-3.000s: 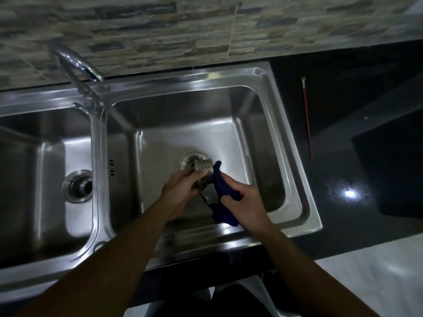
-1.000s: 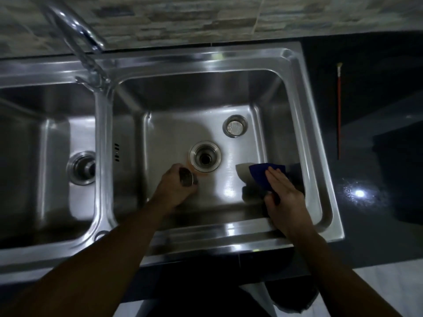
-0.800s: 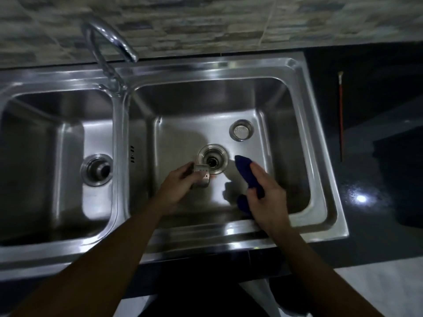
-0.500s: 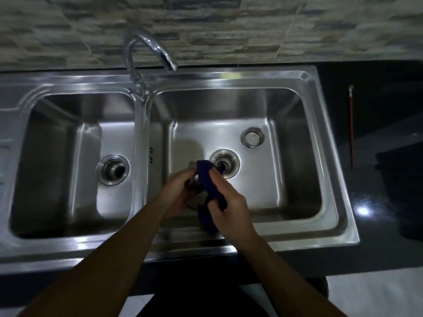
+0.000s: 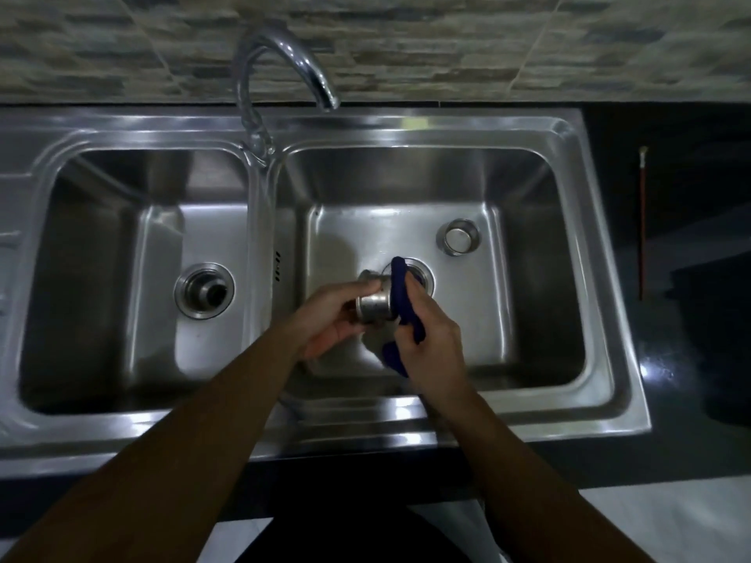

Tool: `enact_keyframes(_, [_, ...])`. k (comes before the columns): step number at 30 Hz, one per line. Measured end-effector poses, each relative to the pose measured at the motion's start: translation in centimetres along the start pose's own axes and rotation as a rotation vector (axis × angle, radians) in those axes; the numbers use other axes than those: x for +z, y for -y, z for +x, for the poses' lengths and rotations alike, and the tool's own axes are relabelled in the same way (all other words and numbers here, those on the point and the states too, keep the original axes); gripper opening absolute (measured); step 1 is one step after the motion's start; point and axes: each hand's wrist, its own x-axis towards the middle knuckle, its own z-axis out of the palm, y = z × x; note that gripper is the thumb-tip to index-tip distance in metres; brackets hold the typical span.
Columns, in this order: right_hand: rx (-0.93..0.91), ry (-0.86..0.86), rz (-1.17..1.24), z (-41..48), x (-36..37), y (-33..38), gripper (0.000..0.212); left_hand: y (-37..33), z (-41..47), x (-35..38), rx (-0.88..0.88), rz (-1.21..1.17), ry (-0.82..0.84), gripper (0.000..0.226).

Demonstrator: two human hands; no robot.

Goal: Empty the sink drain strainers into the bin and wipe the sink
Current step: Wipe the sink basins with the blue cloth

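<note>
Below rough stone tiles (image 5: 447, 46), over the right bowl of a stainless-steel double sink (image 5: 467, 130), a cylindrical steel strainer (image 5: 374, 307) is gripped by the left hand (image 5: 331, 321); a dark blue cloth (image 5: 400, 292), a second ago pressed on the bowl floor, is pinched against it by the right hand (image 5: 433, 339).

We have one view only, worn on the head. It looks forward and steeply down from close above the double sink (image 5: 365, 424), which fills most of the frame. It faces the tiled wall (image 5: 447, 42) at the top, the dark counter (image 5: 691, 197) lies at the right, and our arms (image 5: 183, 440) enter from below.
</note>
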Motion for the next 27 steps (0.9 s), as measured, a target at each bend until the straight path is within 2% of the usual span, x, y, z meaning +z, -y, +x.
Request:
enact_keyframes(3, [0.028, 0.055, -0.028, 0.1, -0.7, -0.7, 0.066, -1.0, 2.2, -0.7, 0.141, -0.125, -0.048, 0.026])
enact_keyframes(5, [0.054, 0.061, -0.054, -0.6, -1.5, -1.2, 0.066, -2.2, 4.4, -1.4, 0.213, -0.078, -0.157, 0.022])
enact_keyframes(8, [0.059, -0.003, -0.124, -2.3, -2.9, -2.3, 0.069, -3.2, 8.2, -2.3, 0.281, 0.221, -0.354, 0.037])
enact_keyframes(12, [0.082, -0.057, -0.215, -4.7, -3.6, -3.0, 0.068, -3.4, 12.4, -4.3, 0.361, 0.794, -0.576, 0.044])
enact_keyframes(14, [0.100, -0.088, -0.211, -4.8, -3.5, -3.1, 0.068, -3.6, 14.1, -5.0, 0.369, 0.977, -0.611, 0.056])
enact_keyframes(17, [0.134, -0.105, -0.185, -4.2, -3.3, -3.3, 0.068, -3.7, 15.8, -5.2, 0.351, 1.100, -0.613, 0.075])
enact_keyframes(27, [0.104, -0.093, -0.194, -4.1, -3.0, -3.6, 0.068, -2.1, 16.9, -6.8, 0.417, 1.174, -0.617, 0.104])
